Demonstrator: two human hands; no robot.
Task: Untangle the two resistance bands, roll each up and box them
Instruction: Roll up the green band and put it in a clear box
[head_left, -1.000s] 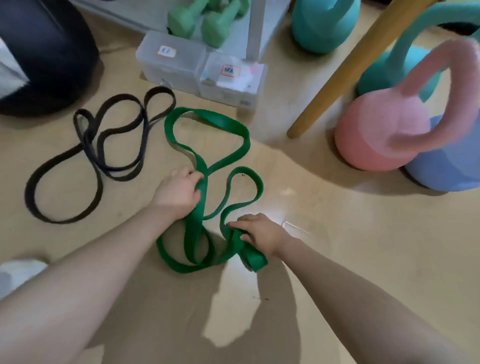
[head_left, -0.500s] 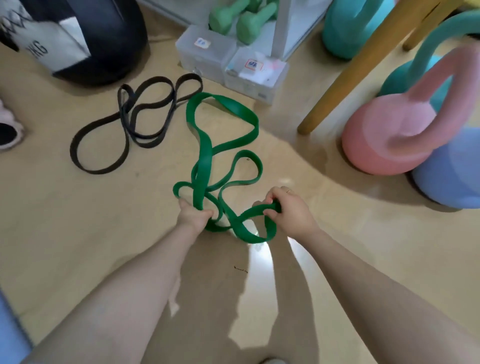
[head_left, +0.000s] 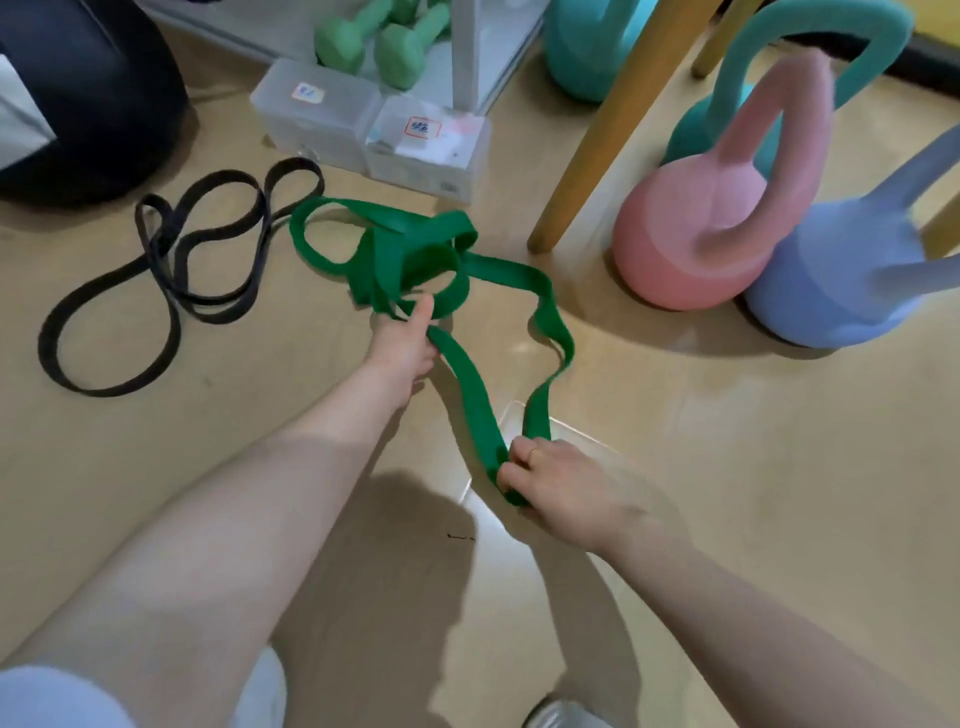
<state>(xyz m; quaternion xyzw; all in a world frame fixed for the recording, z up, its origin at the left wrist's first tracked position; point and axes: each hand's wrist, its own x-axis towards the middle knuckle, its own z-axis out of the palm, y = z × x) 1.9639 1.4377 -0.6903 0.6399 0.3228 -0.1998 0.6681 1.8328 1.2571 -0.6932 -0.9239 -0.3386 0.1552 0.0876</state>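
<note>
On the floor: the green band (head_left: 470, 395) is sprawled out in front of the person, and the black band (head_left: 171, 291) sits off to its left, already separate, not touching it as far as the view shows.
Risk: the bunched end of the green band looks like several layers folded over each other, so pulling both ends apart could tighten that clump into a knot rather than open it.
Other risk: it's stretchy, so if one grip slips under tension it would probably snap back toward the other hand.
Left hand (head_left: 405, 340): fingers curled around the bunched end, thumb up against the folds.
Right hand (head_left: 558, 480): fingers pinching the near loop end, held low and close to the person.
Green band look: wide, flat, matte, twisted once or twice along the long loop between the hands.
Black band look: narrower, lying in loose overlapping loops, not rolled yet.
Boxes: two clear plastic boxes (head_left: 371, 137) just behind the bands, lids on, so nothing's boxed yet.
Nearby: pink kettlebell (head_left: 696, 228) and a wooden leg (head_left: 597, 140) to the right, well clear of the hands.
</note>
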